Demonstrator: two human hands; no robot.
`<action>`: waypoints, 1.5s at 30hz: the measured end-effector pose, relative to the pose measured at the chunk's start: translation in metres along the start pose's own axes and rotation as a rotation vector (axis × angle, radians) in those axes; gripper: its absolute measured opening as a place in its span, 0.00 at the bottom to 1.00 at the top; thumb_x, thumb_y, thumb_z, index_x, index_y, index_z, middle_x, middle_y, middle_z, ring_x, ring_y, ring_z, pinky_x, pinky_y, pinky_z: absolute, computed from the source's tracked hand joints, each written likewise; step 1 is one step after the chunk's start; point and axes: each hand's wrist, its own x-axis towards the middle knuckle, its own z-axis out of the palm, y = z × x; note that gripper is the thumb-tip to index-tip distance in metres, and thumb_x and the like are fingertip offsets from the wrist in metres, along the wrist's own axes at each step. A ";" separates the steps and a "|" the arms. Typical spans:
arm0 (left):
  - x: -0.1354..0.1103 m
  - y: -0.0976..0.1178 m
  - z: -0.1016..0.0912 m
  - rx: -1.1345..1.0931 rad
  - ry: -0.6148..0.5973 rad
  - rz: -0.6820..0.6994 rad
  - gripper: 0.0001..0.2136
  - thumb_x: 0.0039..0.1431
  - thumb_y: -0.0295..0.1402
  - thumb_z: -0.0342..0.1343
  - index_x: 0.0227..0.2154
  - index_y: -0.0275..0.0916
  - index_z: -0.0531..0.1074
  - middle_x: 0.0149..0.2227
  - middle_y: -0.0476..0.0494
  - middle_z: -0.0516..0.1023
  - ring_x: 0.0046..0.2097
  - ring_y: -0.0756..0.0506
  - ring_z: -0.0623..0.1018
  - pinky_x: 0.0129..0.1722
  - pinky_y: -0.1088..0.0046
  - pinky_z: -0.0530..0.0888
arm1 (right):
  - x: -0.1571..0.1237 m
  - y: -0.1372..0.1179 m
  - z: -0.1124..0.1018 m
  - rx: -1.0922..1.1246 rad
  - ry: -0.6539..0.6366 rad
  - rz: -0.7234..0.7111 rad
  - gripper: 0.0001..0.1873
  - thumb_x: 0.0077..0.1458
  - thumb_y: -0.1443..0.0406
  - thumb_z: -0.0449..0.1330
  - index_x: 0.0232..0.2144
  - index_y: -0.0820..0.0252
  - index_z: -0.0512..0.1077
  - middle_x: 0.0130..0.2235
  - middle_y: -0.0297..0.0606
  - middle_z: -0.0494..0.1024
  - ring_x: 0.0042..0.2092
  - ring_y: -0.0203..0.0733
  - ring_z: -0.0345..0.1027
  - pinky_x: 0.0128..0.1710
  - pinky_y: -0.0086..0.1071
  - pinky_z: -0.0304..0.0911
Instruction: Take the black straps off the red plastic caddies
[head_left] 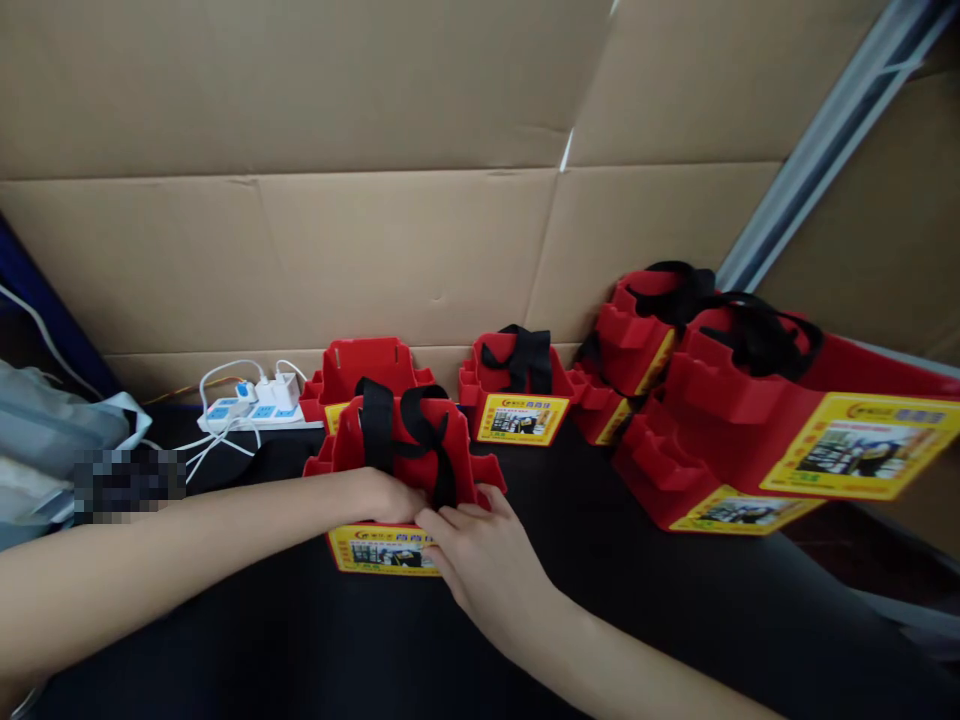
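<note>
In front of me on the black table stands an open-topped red plastic box with side pockets, a yellow printed label on its front and black webbing straps. My left hand reaches over the front rim into this box; its fingers are out of sight inside. At the right part of the same rim is my right hand, with its thumb outside the front wall and its bent fingers over the edge, gripping it. Whether either hand touches the strap inside cannot be made out.
Behind it stand another red box without a visible strap and a strapped one. Stacked red boxes fill the table's right side. A white power strip with cables and a grey bag lie left. A cardboard wall closes the back.
</note>
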 end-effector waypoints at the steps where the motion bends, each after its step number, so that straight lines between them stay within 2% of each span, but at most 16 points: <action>1: -0.005 0.000 -0.003 -0.009 0.011 0.008 0.06 0.40 0.22 0.51 0.15 0.38 0.64 0.18 0.49 0.71 0.22 0.48 0.71 0.21 0.77 0.64 | -0.001 0.001 -0.001 0.007 0.018 -0.003 0.07 0.48 0.71 0.55 0.33 0.59 0.68 0.30 0.36 0.74 0.31 0.41 0.67 0.44 0.44 0.54; 4: -0.028 0.002 -0.028 -0.200 0.159 0.071 0.05 0.44 0.22 0.47 0.24 0.38 0.64 0.19 0.52 0.69 0.20 0.50 0.71 0.20 0.79 0.64 | -0.001 0.012 -0.012 0.085 0.192 -0.021 0.14 0.48 0.64 0.60 0.39 0.57 0.67 0.38 0.40 0.74 0.40 0.45 0.67 0.48 0.48 0.55; 8: -0.059 0.015 -0.065 -0.898 0.642 0.093 0.03 0.52 0.27 0.44 0.30 0.38 0.60 0.19 0.53 0.67 0.19 0.51 0.71 0.20 0.78 0.68 | 0.011 0.028 -0.043 0.250 0.515 0.016 0.24 0.50 0.57 0.57 0.49 0.57 0.59 0.47 0.45 0.69 0.50 0.48 0.63 0.52 0.51 0.53; 11: -0.063 0.027 -0.074 -1.208 0.883 0.059 0.03 0.53 0.31 0.45 0.27 0.37 0.59 0.18 0.52 0.66 0.17 0.51 0.70 0.18 0.77 0.69 | 0.029 0.029 -0.059 0.419 0.477 0.028 0.35 0.47 0.53 0.59 0.54 0.57 0.51 0.49 0.45 0.67 0.50 0.46 0.63 0.46 0.44 0.63; 13: -0.058 0.031 -0.073 -1.333 1.060 0.063 0.05 0.53 0.30 0.44 0.24 0.36 0.59 0.17 0.52 0.65 0.15 0.52 0.68 0.16 0.79 0.67 | 0.041 0.023 -0.062 0.417 0.500 0.038 0.38 0.43 0.53 0.61 0.53 0.58 0.52 0.50 0.48 0.64 0.52 0.49 0.60 0.46 0.45 0.63; 16: -0.051 0.034 -0.070 -1.536 1.214 0.093 0.06 0.54 0.27 0.43 0.23 0.36 0.58 0.16 0.54 0.61 0.15 0.55 0.64 0.15 0.82 0.65 | 0.049 0.012 -0.058 0.247 0.712 0.046 0.32 0.44 0.55 0.61 0.49 0.61 0.60 0.50 0.53 0.62 0.53 0.54 0.56 0.49 0.50 0.58; 19: -0.048 0.036 -0.066 -1.728 1.194 0.152 0.08 0.54 0.27 0.42 0.21 0.37 0.54 0.17 0.54 0.56 0.17 0.56 0.62 0.17 0.83 0.65 | 0.049 0.007 -0.050 0.243 0.637 -0.143 0.16 0.52 0.61 0.56 0.44 0.59 0.65 0.42 0.46 0.68 0.45 0.45 0.64 0.44 0.40 0.64; 22: -0.046 0.034 -0.062 -1.599 1.171 0.091 0.08 0.54 0.31 0.45 0.23 0.37 0.54 0.20 0.53 0.58 0.21 0.54 0.65 0.23 0.77 0.69 | 0.053 0.016 -0.041 0.393 0.461 -0.294 0.09 0.56 0.67 0.50 0.39 0.59 0.68 0.38 0.38 0.71 0.38 0.34 0.67 0.38 0.28 0.66; 24: -0.049 0.029 -0.061 -1.199 1.335 -0.033 0.06 0.51 0.32 0.51 0.30 0.37 0.60 0.28 0.48 0.65 0.30 0.50 0.71 0.32 0.70 0.72 | 0.058 0.028 -0.035 0.463 0.465 -0.307 0.11 0.57 0.71 0.49 0.40 0.60 0.68 0.40 0.38 0.71 0.39 0.32 0.67 0.38 0.26 0.66; 27: -0.063 0.022 -0.064 -0.426 1.605 -0.168 0.24 0.40 0.31 0.61 0.44 0.39 0.62 0.45 0.40 0.66 0.48 0.41 0.68 0.47 0.60 0.67 | 0.064 0.046 -0.033 0.472 0.505 -0.324 0.13 0.55 0.73 0.49 0.41 0.62 0.68 0.41 0.39 0.72 0.40 0.31 0.68 0.39 0.25 0.66; 29: -0.075 0.022 -0.066 -0.149 1.500 -0.105 0.22 0.40 0.31 0.62 0.43 0.41 0.67 0.47 0.41 0.67 0.49 0.40 0.68 0.48 0.62 0.67 | 0.065 0.054 -0.036 0.421 0.529 -0.334 0.13 0.55 0.73 0.49 0.41 0.62 0.68 0.41 0.40 0.72 0.40 0.32 0.68 0.38 0.26 0.67; 31: -0.084 0.025 -0.066 -0.131 1.229 -0.004 0.11 0.46 0.32 0.58 0.36 0.42 0.73 0.40 0.44 0.73 0.41 0.43 0.73 0.41 0.68 0.71 | 0.065 0.057 -0.038 0.356 0.568 -0.337 0.12 0.55 0.72 0.50 0.40 0.62 0.69 0.41 0.41 0.73 0.40 0.34 0.68 0.38 0.27 0.67; 35: -0.083 0.028 -0.065 -0.454 0.781 -0.021 0.08 0.51 0.34 0.54 0.34 0.43 0.75 0.28 0.47 0.76 0.23 0.51 0.72 0.20 0.79 0.68 | 0.061 0.055 -0.039 0.329 0.721 -0.375 0.10 0.53 0.73 0.53 0.39 0.63 0.68 0.36 0.41 0.73 0.38 0.35 0.69 0.37 0.28 0.68; 38: -0.074 0.026 -0.065 -0.717 0.543 0.011 0.11 0.51 0.34 0.53 0.38 0.41 0.74 0.26 0.47 0.76 0.21 0.51 0.72 0.16 0.81 0.68 | 0.058 0.055 -0.039 0.347 0.806 -0.461 0.15 0.50 0.77 0.53 0.41 0.62 0.67 0.36 0.41 0.73 0.40 0.36 0.68 0.38 0.29 0.68; 41: -0.068 0.028 -0.064 -0.864 0.530 0.079 0.10 0.49 0.33 0.56 0.34 0.38 0.74 0.23 0.46 0.75 0.24 0.49 0.75 0.17 0.80 0.70 | 0.056 0.058 -0.043 0.382 0.808 -0.502 0.16 0.49 0.77 0.52 0.40 0.60 0.64 0.36 0.40 0.72 0.40 0.37 0.68 0.38 0.31 0.68; 45: -0.067 0.036 -0.060 -0.704 0.746 0.014 0.06 0.49 0.34 0.56 0.27 0.37 0.74 0.19 0.47 0.73 0.20 0.51 0.72 0.16 0.82 0.66 | 0.055 0.065 -0.050 0.441 0.717 -0.521 0.10 0.50 0.75 0.52 0.35 0.60 0.65 0.34 0.39 0.72 0.39 0.37 0.67 0.38 0.32 0.66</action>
